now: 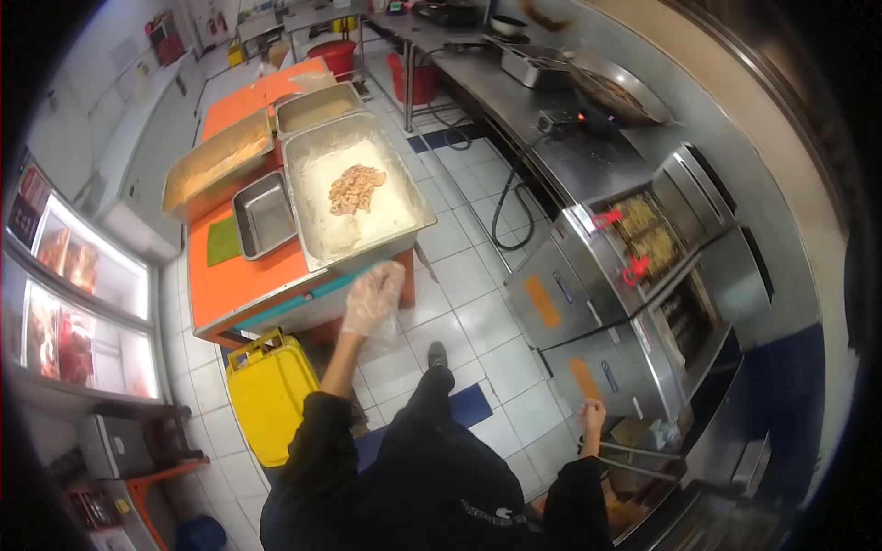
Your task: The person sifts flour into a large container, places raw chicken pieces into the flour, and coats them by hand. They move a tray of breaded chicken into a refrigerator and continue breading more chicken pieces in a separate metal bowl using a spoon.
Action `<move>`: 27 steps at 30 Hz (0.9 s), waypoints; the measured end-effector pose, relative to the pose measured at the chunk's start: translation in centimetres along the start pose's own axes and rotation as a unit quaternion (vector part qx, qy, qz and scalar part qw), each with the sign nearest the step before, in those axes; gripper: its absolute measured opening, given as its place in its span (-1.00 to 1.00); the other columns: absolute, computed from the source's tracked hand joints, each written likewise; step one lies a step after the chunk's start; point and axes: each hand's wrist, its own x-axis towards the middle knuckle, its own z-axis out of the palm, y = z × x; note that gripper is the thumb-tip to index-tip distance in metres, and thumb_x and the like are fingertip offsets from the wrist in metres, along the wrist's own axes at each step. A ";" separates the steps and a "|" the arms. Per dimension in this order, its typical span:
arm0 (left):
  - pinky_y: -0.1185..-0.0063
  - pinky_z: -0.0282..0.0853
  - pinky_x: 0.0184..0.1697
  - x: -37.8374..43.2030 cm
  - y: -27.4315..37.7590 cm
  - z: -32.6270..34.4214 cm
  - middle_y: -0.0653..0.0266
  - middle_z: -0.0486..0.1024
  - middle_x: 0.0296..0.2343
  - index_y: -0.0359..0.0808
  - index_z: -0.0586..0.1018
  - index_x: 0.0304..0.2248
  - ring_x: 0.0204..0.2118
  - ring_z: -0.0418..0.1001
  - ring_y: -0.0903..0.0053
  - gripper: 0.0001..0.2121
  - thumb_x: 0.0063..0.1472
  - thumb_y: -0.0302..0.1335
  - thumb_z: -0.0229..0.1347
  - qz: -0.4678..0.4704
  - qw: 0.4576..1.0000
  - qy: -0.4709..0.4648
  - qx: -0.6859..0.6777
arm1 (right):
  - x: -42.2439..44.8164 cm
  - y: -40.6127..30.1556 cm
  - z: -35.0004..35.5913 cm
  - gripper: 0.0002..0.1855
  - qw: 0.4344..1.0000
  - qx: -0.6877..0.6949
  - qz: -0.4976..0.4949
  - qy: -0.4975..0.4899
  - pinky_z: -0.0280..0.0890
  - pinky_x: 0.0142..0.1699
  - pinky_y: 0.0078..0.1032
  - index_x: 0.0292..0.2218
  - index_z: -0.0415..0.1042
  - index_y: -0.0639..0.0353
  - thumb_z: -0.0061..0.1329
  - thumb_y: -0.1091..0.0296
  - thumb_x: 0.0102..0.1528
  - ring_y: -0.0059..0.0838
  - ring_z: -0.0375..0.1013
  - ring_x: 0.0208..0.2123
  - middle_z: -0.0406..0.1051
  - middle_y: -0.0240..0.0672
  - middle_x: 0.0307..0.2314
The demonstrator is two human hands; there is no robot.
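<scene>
My left hand, in a clear plastic glove, is raised beside the near edge of a large metal pan. Its fingers are curled, and nothing shows in them. White flour or powder covers the bottom of that pan, with a heap of raw meat pieces lying on top. Bare and loosely curled, my right hand hangs low beside a stainless steel deep fryer. Whether it holds anything is unclear. Two metal bars run just behind its wrist.
On the orange table are a small metal tray, a deep pan of batter-like coating and a green cloth. A yellow bin stands below. Red-handled fry baskets sit in the fryer; a wok rests on the steel counter.
</scene>
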 end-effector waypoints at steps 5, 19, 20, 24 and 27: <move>0.32 0.38 -0.13 12.7 -7.4 -1.9 0.00 0.48 -0.18 -0.24 0.51 -0.16 -0.13 0.45 0.13 -0.68 0.25 -0.21 -0.06 0.058 0.924 0.016 0.377 | 3.4 -7.8 7.5 -0.85 0.990 -0.063 -0.074 -0.104 0.32 -0.55 -0.46 -0.27 0.39 0.15 -0.16 0.33 0.19 -0.41 0.46 -0.54 0.40 -0.31 -0.53; 0.34 0.42 -0.12 19.7 -18.7 -2.6 0.03 0.50 -0.19 -0.18 0.48 -0.14 -0.19 0.51 0.18 -0.66 0.03 -0.40 0.02 -0.440 0.769 -0.140 0.442 | 15.4 -12.0 20.3 -0.73 0.928 -0.173 0.212 -0.252 0.36 -0.42 -0.37 -0.23 0.41 0.24 -0.11 0.26 0.09 -0.35 0.46 -0.50 0.44 -0.20 -0.44; 0.33 0.42 -0.15 18.9 -18.8 -3.0 0.02 0.50 -0.20 -0.21 0.48 -0.16 -0.22 0.52 0.17 -0.68 0.03 -0.42 0.02 -0.480 0.750 -0.064 0.452 | 18.1 -13.6 22.4 -0.74 0.930 -0.180 0.189 -0.260 0.35 -0.43 -0.38 -0.24 0.41 0.24 -0.10 0.26 0.09 -0.36 0.46 -0.51 0.44 -0.20 -0.44; 0.32 0.41 -0.17 17.5 -17.0 -4.1 0.01 0.51 -0.23 -0.25 0.49 -0.22 -0.23 0.51 0.16 -0.72 0.07 -0.35 0.03 -0.505 0.796 0.118 0.312 | 29.5 -21.5 34.8 -0.76 0.941 -0.180 0.070 -0.277 0.32 -0.47 -0.43 -0.31 0.43 0.25 -0.08 0.27 0.08 -0.40 0.44 -0.54 0.44 -0.22 -0.46; 0.34 0.40 -0.13 21.1 -11.4 0.1 0.01 0.51 -0.24 -0.21 0.50 -0.23 -0.18 0.49 0.17 -0.69 0.12 -0.19 0.02 -0.557 0.717 0.187 0.376 | 36.6 -28.2 44.4 -0.79 0.927 -0.210 -0.004 -0.311 0.26 -0.52 -0.47 -0.40 0.44 0.24 -0.06 0.26 0.07 -0.47 0.41 -0.57 0.43 -0.27 -0.50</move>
